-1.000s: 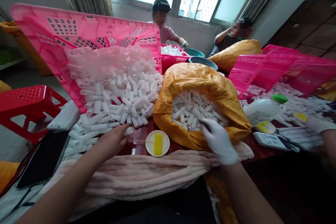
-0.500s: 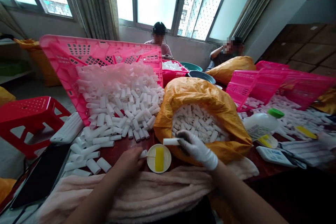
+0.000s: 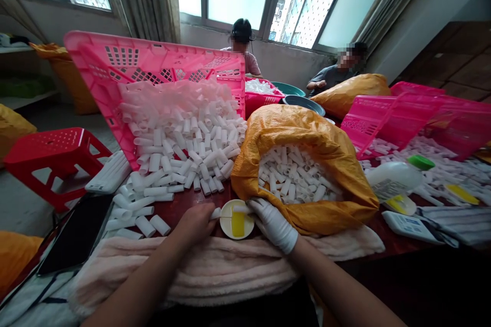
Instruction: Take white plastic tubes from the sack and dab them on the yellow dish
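Observation:
My bare left hand is closed around a small white piece, from which a thin rod points over the round dish. A yellow block lies in that dish. In a white glove, my right hand pinches a short white tube above the dish's far part, close to the rod's tip. Whether rod and tube touch, I cannot tell. Behind my right hand, an orange sack gapes open, full of similar white tubes.
A tilted pink crate spills white tubes at left. A pale towel lies along the front edge. Right stand a green-capped bottle and more crates. A dark tablet-like slab lies left. Two people sit across.
My right hand has moved left and brought its tube from in front of the sack to over the dish. The left hand still holds its piece. The camera view has shifted slightly.

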A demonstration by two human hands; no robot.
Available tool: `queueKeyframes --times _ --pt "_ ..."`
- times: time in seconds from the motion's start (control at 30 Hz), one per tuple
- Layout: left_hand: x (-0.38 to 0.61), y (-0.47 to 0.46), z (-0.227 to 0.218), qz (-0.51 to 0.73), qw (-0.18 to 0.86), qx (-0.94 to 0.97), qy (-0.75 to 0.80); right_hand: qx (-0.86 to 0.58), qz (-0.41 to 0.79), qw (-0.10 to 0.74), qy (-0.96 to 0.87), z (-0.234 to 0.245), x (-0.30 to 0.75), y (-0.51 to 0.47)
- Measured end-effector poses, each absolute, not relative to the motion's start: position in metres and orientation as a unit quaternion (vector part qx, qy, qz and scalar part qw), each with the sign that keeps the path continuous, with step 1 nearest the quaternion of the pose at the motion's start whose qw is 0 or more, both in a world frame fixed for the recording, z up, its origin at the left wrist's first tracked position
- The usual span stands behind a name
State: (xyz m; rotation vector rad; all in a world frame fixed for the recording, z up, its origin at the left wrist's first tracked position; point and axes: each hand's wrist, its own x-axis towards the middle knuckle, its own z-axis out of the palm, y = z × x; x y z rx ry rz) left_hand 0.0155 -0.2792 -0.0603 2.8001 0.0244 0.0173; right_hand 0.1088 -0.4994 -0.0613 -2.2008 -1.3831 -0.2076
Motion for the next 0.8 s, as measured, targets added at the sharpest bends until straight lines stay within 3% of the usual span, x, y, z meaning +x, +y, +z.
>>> queueKeyframes --times 0.17,0.3,0.43,0.6,0.8 --pt "0.016 -0.280 -0.058 0.012 0.166 0.986 0.004 -0.792 -0.090 0.195 -0.572 -0.062 0.103 -0.503" --pt "0.016 -0.278 -0.059 0.019 0.163 0.986 -0.007 -0.790 -0.094 0.217 -0.565 -0.057 0.100 -0.505" --pt "0.017 -0.277 -0.062 0.027 0.158 0.987 -0.012 -0.774 -0.093 0.179 -0.600 -0.058 0.097 -0.506" --pt "0.017 -0.276 -0.062 0.028 0.152 0.988 -0.010 -0.773 -0.101 0.224 -0.584 -0.065 0.092 -0.510" --pt "0.021 -0.274 -0.061 0.018 0.160 0.987 -0.002 -0.720 -0.115 0.165 -0.664 -0.065 0.080 -0.511"
